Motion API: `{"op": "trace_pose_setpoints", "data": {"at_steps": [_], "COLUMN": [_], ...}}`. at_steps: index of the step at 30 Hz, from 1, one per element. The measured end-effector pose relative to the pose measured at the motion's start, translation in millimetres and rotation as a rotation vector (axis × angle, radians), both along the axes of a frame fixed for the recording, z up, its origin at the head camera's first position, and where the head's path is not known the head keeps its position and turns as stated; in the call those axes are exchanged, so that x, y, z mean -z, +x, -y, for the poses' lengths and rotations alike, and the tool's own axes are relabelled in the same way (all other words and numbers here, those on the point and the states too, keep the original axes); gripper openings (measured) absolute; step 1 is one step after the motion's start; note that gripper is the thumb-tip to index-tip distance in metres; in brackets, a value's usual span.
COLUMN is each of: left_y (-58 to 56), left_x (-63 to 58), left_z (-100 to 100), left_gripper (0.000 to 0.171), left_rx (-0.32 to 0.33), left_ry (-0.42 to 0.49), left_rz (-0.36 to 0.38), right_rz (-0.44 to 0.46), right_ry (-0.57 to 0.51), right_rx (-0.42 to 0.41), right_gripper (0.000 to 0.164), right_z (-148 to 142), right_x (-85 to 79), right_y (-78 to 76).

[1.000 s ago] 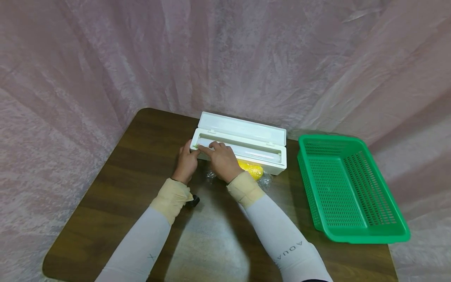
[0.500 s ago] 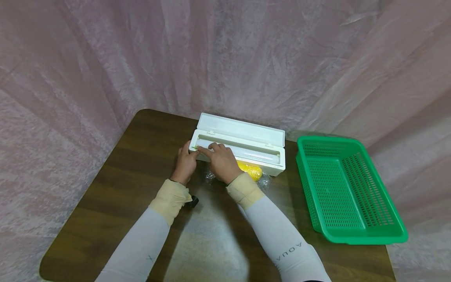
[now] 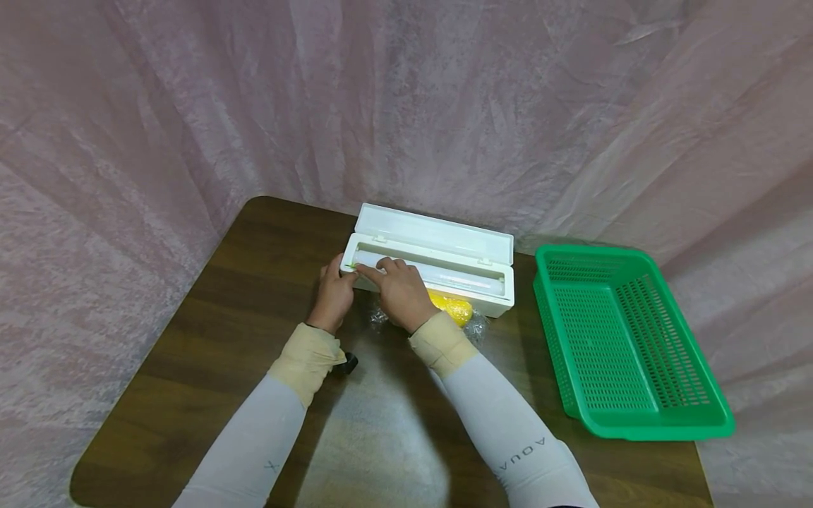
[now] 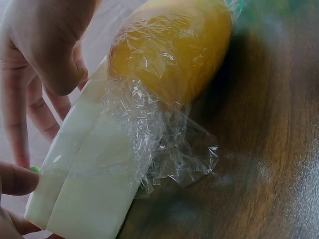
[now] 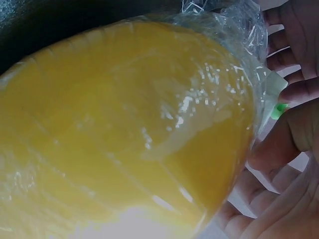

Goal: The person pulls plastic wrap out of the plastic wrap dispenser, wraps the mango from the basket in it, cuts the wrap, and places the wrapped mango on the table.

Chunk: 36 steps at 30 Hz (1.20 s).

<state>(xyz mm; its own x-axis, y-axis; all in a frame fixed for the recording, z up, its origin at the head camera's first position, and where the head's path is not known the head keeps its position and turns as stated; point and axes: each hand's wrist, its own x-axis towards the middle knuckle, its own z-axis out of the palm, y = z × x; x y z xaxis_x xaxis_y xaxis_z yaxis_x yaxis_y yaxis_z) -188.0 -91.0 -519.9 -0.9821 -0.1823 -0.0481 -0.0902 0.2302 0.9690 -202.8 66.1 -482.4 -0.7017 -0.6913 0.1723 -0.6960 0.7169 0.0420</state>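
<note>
A white cling film dispenser (image 3: 438,271) stands on the table with its lid raised and a roll of clear film (image 3: 438,274) inside. My left hand (image 3: 332,296) grips the dispenser's left end, its thumb beside a small green slider (image 4: 34,170). Over the front edge lies my right hand (image 3: 404,293), one finger stretched toward that slider and its other fingers loosely bent. Against the dispenser's front leans a yellow rounded object (image 4: 172,47) wrapped in film, partly hidden by the right hand in the head view. Crumpled film (image 4: 154,144) trails from its end.
A green plastic basket (image 3: 571,395) stands on the right of the brown wooden table (image 3: 209,339). By the left wrist there is a small black item (image 3: 348,363), partly hidden. A pinkish curtain (image 3: 406,106) hangs right behind the dispenser.
The whole head view has shifted very slightly since a second ago. Both hands, the dispenser and the yellow object keep their places relative to each other.
</note>
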Motion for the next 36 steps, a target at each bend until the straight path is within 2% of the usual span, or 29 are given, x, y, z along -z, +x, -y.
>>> {"op": "trace_pose_setpoints", "data": {"at_steps": [13, 26, 36], "left_y": [-0.8, 0.3, 0.3], "left_x": [1.2, 2.3, 2.4], "left_z": [-1, 1, -2], "left_gripper": [0.045, 0.046, 0.048], "left_rx": [-0.013, -0.033, -0.033], "left_ry": [-0.019, -0.009, -0.012], "left_rz": [0.011, 0.02, 0.053], "right_rz": [0.015, 0.007, 0.004], "right_ry": [-0.008, -0.019, -0.037], "right_rx": [0.008, 0.01, 0.01], "right_gripper": [0.064, 0.068, 0.068], "right_z": [-2, -6, -11], "right_x": [0.0, 1.8, 3.9], "right_y": [0.8, 1.8, 2.8]}}
